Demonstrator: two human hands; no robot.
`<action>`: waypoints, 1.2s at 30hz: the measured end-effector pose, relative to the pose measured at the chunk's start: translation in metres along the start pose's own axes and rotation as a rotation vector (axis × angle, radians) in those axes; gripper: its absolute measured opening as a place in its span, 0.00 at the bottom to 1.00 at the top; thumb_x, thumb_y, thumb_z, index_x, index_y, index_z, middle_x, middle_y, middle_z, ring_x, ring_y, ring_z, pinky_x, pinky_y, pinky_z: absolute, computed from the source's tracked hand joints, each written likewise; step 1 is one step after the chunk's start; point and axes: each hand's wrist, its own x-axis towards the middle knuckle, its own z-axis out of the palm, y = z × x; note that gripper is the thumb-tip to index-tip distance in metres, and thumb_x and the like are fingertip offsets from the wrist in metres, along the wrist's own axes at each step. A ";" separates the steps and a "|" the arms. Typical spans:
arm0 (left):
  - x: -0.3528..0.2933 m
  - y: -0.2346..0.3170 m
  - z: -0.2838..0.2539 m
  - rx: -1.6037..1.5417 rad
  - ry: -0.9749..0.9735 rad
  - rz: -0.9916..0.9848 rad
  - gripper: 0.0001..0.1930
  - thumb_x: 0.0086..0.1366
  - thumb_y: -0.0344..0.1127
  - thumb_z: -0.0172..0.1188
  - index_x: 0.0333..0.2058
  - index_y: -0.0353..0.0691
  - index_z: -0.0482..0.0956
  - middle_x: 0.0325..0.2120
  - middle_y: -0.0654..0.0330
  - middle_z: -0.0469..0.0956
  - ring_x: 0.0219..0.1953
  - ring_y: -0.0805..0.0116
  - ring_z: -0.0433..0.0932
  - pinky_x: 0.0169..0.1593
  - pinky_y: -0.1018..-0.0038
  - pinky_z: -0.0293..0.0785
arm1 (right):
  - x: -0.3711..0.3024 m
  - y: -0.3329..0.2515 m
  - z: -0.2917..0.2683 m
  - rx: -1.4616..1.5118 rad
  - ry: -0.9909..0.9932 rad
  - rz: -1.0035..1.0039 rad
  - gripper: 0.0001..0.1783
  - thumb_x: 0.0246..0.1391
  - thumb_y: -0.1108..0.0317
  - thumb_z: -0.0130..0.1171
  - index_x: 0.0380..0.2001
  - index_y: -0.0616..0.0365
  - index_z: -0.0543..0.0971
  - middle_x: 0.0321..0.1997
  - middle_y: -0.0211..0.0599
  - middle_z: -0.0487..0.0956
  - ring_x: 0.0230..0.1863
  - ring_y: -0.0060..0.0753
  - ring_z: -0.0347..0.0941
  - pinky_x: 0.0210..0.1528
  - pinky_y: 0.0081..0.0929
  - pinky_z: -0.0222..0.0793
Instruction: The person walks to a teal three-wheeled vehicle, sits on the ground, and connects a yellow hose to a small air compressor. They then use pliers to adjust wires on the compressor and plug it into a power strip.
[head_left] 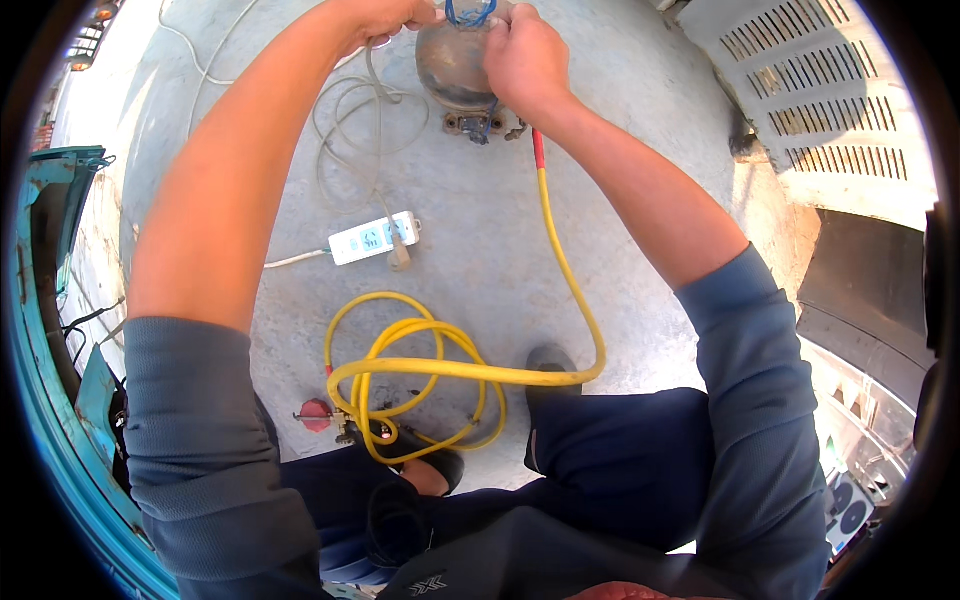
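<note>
A rounded, rusty-brown compressor (455,70) stands on the floor at the top of the view, with blue wires (470,12) looped over its top. My left hand (390,18) is at its upper left side, fingers pinched together close to the thin grey cable (377,80). Against the compressor's right side, my right hand (528,62) is closed beside the blue wires. What either hand pinches is too small or hidden to make out. A yellow hose (560,250) with a red end runs from the compressor's lower right toward my feet.
A white power strip (360,240) with a plug in it lies left of centre. Coiled hose and a valve with a red round part (315,415) lie by my foot. A slotted pale metal panel (810,90) is at right, a teal metal frame (50,400) at left.
</note>
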 end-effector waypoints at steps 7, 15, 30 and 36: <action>0.013 -0.015 0.006 -0.076 0.000 0.081 0.08 0.64 0.39 0.65 0.31 0.42 0.85 0.21 0.70 0.70 0.22 0.78 0.61 0.29 0.75 0.59 | 0.006 0.017 -0.013 0.012 -0.041 -0.212 0.12 0.63 0.63 0.56 0.44 0.58 0.80 0.45 0.50 0.82 0.47 0.56 0.79 0.49 0.46 0.74; 0.018 -0.040 -0.012 -0.024 -0.024 0.147 0.11 0.70 0.39 0.62 0.44 0.42 0.87 0.25 0.70 0.76 0.27 0.77 0.68 0.38 0.74 0.71 | 0.003 0.008 0.004 -0.023 0.011 -0.112 0.13 0.65 0.62 0.55 0.42 0.61 0.77 0.43 0.52 0.82 0.46 0.58 0.79 0.50 0.49 0.74; 0.031 -0.059 0.027 -0.055 0.119 0.361 0.12 0.71 0.35 0.59 0.47 0.38 0.86 0.31 0.64 0.83 0.34 0.72 0.78 0.42 0.71 0.76 | 0.002 0.016 0.011 0.144 0.150 0.156 0.15 0.66 0.59 0.54 0.41 0.62 0.77 0.39 0.49 0.84 0.45 0.51 0.80 0.50 0.43 0.74; 0.018 -0.063 0.013 -0.030 0.186 0.367 0.12 0.71 0.32 0.59 0.48 0.36 0.86 0.31 0.63 0.82 0.35 0.72 0.77 0.42 0.71 0.76 | 0.006 0.027 0.009 0.200 0.061 0.173 0.15 0.67 0.58 0.55 0.42 0.62 0.77 0.40 0.47 0.84 0.45 0.49 0.80 0.50 0.41 0.74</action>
